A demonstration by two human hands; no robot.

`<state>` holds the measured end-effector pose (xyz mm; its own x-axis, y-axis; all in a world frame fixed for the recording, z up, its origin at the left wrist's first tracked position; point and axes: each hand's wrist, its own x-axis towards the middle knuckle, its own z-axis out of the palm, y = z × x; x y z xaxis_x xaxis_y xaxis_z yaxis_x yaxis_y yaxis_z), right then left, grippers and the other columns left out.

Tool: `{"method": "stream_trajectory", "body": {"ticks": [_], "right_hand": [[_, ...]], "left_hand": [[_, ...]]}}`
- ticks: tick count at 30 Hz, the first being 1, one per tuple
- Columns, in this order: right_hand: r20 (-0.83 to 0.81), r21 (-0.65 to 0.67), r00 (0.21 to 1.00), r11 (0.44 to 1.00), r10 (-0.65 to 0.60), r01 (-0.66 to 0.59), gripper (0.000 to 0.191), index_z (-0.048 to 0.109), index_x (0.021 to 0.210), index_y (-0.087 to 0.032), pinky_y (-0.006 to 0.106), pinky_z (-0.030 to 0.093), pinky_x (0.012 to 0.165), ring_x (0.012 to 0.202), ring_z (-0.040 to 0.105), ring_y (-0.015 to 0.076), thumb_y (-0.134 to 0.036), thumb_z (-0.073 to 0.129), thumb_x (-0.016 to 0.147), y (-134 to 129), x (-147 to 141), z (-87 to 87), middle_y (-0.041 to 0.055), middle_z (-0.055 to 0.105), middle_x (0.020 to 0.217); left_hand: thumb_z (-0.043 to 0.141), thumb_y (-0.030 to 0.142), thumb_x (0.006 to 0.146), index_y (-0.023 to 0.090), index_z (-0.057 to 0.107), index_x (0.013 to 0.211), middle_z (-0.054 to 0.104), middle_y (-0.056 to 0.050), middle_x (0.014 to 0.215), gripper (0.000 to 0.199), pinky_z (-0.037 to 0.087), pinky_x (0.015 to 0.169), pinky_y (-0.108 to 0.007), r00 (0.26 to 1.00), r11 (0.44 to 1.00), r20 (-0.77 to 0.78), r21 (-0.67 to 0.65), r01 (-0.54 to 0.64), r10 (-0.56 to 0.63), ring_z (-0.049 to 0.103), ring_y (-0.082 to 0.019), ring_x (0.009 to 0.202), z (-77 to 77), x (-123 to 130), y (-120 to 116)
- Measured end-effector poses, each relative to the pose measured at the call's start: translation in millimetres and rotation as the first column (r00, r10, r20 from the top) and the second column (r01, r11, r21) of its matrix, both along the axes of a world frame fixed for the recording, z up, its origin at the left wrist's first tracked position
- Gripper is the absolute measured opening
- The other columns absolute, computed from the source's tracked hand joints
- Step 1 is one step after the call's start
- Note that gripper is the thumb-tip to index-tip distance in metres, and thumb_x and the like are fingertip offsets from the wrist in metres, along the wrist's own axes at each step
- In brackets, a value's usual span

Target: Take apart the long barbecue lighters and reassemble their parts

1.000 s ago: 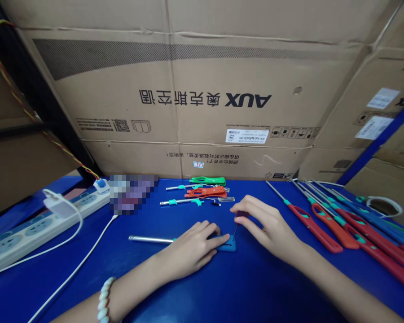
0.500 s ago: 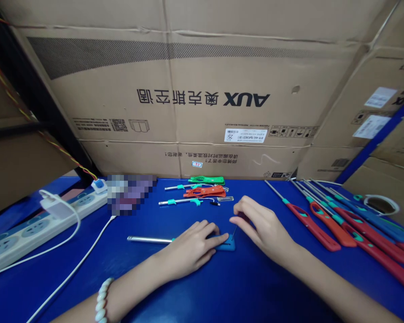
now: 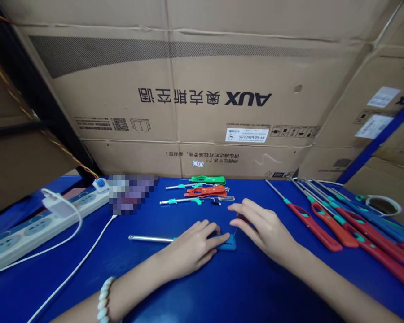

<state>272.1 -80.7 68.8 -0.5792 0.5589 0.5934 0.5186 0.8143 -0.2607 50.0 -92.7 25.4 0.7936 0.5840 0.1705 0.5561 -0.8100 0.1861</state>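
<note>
My left hand (image 3: 198,246) presses a blue long-nosed lighter (image 3: 228,244) flat on the table. The lighter's metal tube (image 3: 148,238) points left from under my hand, and its handle end shows past my fingertips. My right hand (image 3: 262,226) pinches a small screwdriver (image 3: 235,232), whose thin shaft slants down to the handle end; my fingers mostly hide its grip. Behind my hands lie an orange lighter shell (image 3: 207,192), a green lighter shell (image 3: 208,180) and metal tubes with teal parts (image 3: 175,201).
Several lighters (image 3: 316,229) with red, orange and blue handles lie at the right. A white power strip (image 3: 37,226) with a plugged charger and white cable (image 3: 77,260) runs along the left. A large cardboard box (image 3: 202,58) stands behind the blue table (image 3: 242,287).
The fingers of my right hand have shifted slightly, the index finger opening outward from the thumb around the screwdriver. My left hand stays on the blue lighter.
</note>
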Motion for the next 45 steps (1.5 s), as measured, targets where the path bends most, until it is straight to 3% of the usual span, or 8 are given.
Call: {"method": "stream_trajectory", "body": {"ticks": [6,13,16,19,22,30,37,45], "right_hand": [[0.002,-0.239,0.985,0.957,0.172,-0.166,0.038,0.044,0.135,-0.022,0.033,0.051,0.089,0.098,0.063,0.0168,-0.016,0.035,0.098,-3,8,19.8,0.0073,0.066,0.106],[-0.02,-0.06,1.0,0.998,0.014,-0.015,0.014,0.057,0.093,-0.017,0.028,0.051,0.067,0.073,0.06,0.0171,-0.024,0.046,0.096,1,2,3.7,0.0063,0.061,0.084],[0.004,-0.062,0.999,0.997,0.04,-0.04,0.022,0.055,0.113,-0.016,0.032,0.052,0.077,0.088,0.062,0.0201,-0.021,0.041,0.097,-1,-1,2.1,0.0097,0.063,0.097],[0.011,-0.221,0.989,0.965,0.149,-0.143,0.038,0.041,0.136,-0.021,0.034,0.048,0.092,0.108,0.057,0.0183,-0.015,0.034,0.098,-5,1,10.2,0.0099,0.059,0.117],[-0.02,-0.326,0.98,0.925,0.198,-0.194,0.04,0.04,0.136,-0.024,0.03,0.049,0.091,0.101,0.06,0.0149,-0.014,0.035,0.098,-6,5,15.9,0.0059,0.063,0.111],[-0.038,0.044,0.999,0.999,0.016,-0.014,0.015,0.057,0.093,-0.018,0.027,0.05,0.064,0.069,0.06,0.0166,-0.027,0.045,0.097,0,-3,-2.5,0.0054,0.062,0.079],[-0.002,-0.275,0.98,0.942,0.197,-0.19,0.029,0.054,0.12,-0.021,0.032,0.05,0.089,0.101,0.061,0.0173,-0.015,0.036,0.098,-5,6,21.3,0.0081,0.064,0.108],[-0.043,-0.056,0.999,0.998,0.01,-0.012,0.015,0.059,0.103,-0.017,0.032,0.053,0.073,0.082,0.064,0.0197,-0.021,0.047,0.095,0,-1,-0.1,0.0084,0.066,0.092]], "left_hand": [[0.046,0.013,0.093,0.025,0.043,0.136,0.053,-0.008,0.112,0.045,0.043,0.088,-0.037,0.998,1.0,0.054,0.011,0.015,-0.015,0.049,-0.022,0.098,0.1,0,-1],[0.047,0.014,0.093,0.026,0.042,0.137,0.052,-0.007,0.113,0.046,0.043,0.09,-0.038,0.999,1.0,0.036,0.001,0.006,-0.006,0.049,-0.022,0.099,-1.8,0,0],[0.047,0.014,0.092,0.025,0.042,0.136,0.052,-0.008,0.113,0.045,0.042,0.092,-0.039,1.0,1.0,0.016,0.005,0.007,-0.007,0.049,-0.023,0.1,-1.6,0,0],[0.047,0.015,0.092,0.025,0.042,0.136,0.053,-0.007,0.113,0.045,0.041,0.094,-0.04,1.0,1.0,0.011,0.007,0.009,-0.009,0.048,-0.023,0.1,-0.9,0,0],[0.048,0.014,0.092,0.025,0.041,0.137,0.052,-0.008,0.114,0.046,0.041,0.093,-0.04,1.0,1.0,0.021,0.012,0.01,-0.01,0.048,-0.023,0.1,-0.7,0,-1],[0.045,0.016,0.094,0.026,0.043,0.136,0.053,-0.007,0.111,0.043,0.043,0.091,-0.038,0.999,0.999,0.049,0.032,0.01,-0.012,0.05,-0.022,0.099,-3.1,-1,0],[0.047,0.014,0.093,0.024,0.043,0.135,0.053,-0.007,0.111,0.044,0.043,0.089,-0.037,0.999,0.999,0.042,0.043,0.011,-0.013,0.05,-0.023,0.098,0.8,0,-2],[0.047,0.014,0.092,0.025,0.042,0.136,0.052,-0.008,0.113,0.045,0.043,0.087,-0.037,1.0,1.0,0.024,0.016,0.013,-0.013,0.049,-0.023,0.099,-2.2,0,0]]}}
